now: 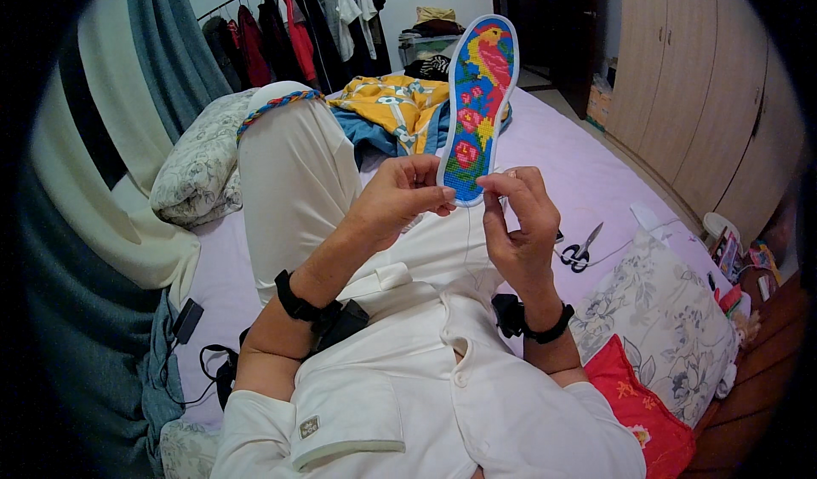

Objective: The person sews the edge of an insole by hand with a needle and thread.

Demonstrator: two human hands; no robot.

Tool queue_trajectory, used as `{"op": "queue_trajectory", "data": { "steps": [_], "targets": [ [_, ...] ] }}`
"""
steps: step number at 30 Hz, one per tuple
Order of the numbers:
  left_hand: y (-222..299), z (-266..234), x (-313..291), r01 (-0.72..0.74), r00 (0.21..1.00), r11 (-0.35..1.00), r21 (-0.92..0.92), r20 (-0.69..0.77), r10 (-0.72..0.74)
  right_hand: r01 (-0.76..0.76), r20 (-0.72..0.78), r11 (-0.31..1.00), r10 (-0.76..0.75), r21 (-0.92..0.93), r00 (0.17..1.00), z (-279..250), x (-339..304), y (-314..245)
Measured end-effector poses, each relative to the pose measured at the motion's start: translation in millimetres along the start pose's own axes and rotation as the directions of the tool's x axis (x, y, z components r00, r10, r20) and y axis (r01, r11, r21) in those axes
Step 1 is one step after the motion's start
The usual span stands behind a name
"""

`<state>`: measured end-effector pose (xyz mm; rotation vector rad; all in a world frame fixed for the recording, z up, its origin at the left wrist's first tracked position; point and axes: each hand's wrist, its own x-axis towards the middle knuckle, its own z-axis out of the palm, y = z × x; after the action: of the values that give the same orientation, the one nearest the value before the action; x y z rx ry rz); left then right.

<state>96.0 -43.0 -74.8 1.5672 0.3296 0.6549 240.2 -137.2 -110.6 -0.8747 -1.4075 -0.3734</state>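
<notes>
An embroidered insole (pixel 473 108) with a white border stands upright before me, showing a pink and yellow bird above red flowers on blue. My left hand (pixel 407 196) is closed on its lower left edge, thumb in front. At the lower right edge, the fingers of my right hand (pixel 521 217) are bent into a pinch close against the insole. Whatever lies between those fingertips is too small to make out. A thin thread (pixel 468 240) hangs below the insole's heel. Over my raised knee lies a braided multicoloured cord (pixel 279 106).
Black-handled scissors (pixel 577 256) lie on the pink bedsheet (pixel 566 155) to my right. Beyond are a floral pillow (pixel 659 317) and a red cushion (pixel 640 407). Yellow and blue cloth (pixel 391 108) lies ahead. A black adapter (pixel 188 321) with its cable is at left.
</notes>
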Motion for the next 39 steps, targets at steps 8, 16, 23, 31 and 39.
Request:
{"op": "queue_trajectory", "data": {
  "steps": [8,16,23,31,39],
  "targets": [
    [0,0,0,-0.001,1.000,1.000,0.015,-0.014,0.001,0.006,0.012,1.000,-0.006,-0.008,1.000,0,0,1],
    [0,1,0,0.007,0.999,1.000,0.017,-0.036,-0.007,0.010,0.018,1.000,-0.009,-0.013,1.000,-1,1,-2],
    [-2,1,1,-0.003,1.000,1.000,0.026,-0.028,0.004,0.024,0.049,0.998,-0.021,-0.065,0.999,1,-1,-1],
    [-13,4,3,-0.068,0.995,0.993,0.098,-0.062,0.074,0.193,0.242,0.938,-0.124,-0.287,0.962,18,-5,4],
    [-3,-7,4,-0.022,0.998,1.000,-0.001,-0.053,0.022,-0.387,0.008,0.910,0.391,0.149,0.921,-13,1,30]
  ]
}}
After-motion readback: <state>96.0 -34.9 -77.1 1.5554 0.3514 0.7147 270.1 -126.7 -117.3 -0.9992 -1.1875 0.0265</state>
